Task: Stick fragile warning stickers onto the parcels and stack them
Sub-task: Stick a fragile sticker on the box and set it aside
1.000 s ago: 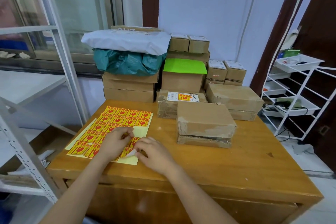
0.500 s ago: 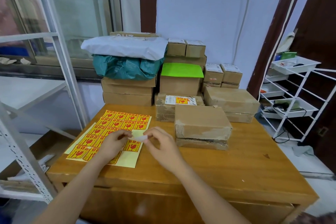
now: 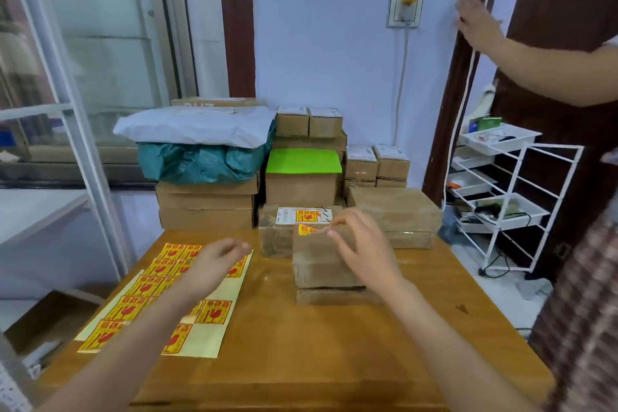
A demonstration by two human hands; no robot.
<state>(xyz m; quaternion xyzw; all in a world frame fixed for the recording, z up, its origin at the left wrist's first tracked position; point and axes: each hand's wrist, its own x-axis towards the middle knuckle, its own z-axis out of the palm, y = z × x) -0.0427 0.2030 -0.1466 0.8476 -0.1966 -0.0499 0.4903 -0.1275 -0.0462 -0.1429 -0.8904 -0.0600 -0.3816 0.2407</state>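
A yellow sheet of red-and-yellow fragile stickers [image 3: 214, 311] lies on the left of the wooden table [image 3: 334, 351]. My left hand [image 3: 214, 264] hovers over the sheet with relaxed fingers, holding nothing. My right hand [image 3: 364, 247] pinches one peeled fragile sticker [image 3: 306, 230] above the far edge of a brown parcel [image 3: 317, 264] in the table's middle. That parcel sits on a flatter one [image 3: 334, 296]. Behind it, a parcel [image 3: 271, 234] carries a white label and a fragile sticker [image 3: 306, 216].
More cardboard boxes [image 3: 207, 204], a green-topped box [image 3: 302, 174], and grey and teal mailer bags [image 3: 197, 144] are stacked at the back. Another large parcel [image 3: 398, 211] is back right. A white wire rack [image 3: 508, 204] stands right. Another person's arm [image 3: 521, 60] reaches toward the door frame.
My right hand has carried the peeled sticker from over the sheet to above the middle parcel. My left hand let go of it and stayed over the sheet. Another person has come into view.
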